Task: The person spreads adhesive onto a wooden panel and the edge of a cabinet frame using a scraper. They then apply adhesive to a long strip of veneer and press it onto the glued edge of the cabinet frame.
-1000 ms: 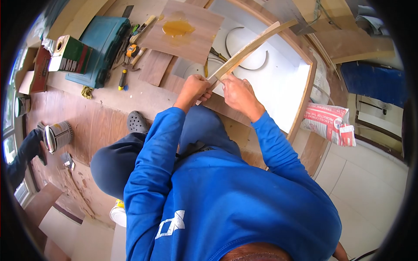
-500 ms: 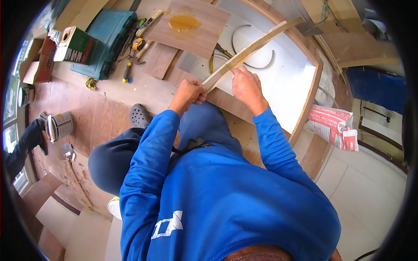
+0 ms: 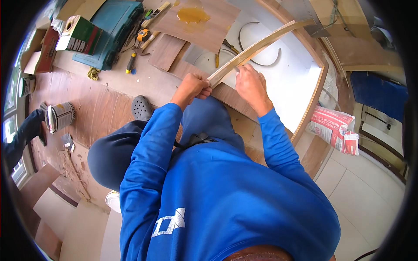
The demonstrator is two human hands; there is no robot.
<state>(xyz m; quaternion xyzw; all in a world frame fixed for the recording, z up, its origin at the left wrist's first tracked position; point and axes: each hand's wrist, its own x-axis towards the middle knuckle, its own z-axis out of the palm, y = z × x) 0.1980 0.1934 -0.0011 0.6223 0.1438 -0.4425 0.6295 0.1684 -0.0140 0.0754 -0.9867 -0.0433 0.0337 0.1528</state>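
Note:
My left hand [image 3: 193, 89] is closed around the near end of a long, narrow wooden strip [image 3: 266, 43]. The strip slants up and away over an open white box with wooden edges [image 3: 292, 80]. Close to the strip's lower edge, my right hand [image 3: 252, 88] has its fingers curled in a pinch. Something small and thin shows at its fingertips, too small to name. Inside the box lie a curled dark strip [image 3: 278, 56] and a tool with a yellow handle [image 3: 217, 60]. A wood-grain board [image 3: 213, 32] with a puddle of amber liquid [image 3: 193, 15] rests over the box's left part.
Left of the board are a tape measure [image 3: 143, 35], a screwdriver [image 3: 130, 63] and a teal case [image 3: 109, 32] carrying a green box [image 3: 82, 37]. A cement bag [image 3: 333, 128] stands right of the white box. Another person's leg [image 3: 26, 130] is by a can [image 3: 61, 117].
The view has shifted slightly, so the surroundings sit a little farther right and higher. My left hand keeps its hold on the wooden strip, and my right hand stays beside it.

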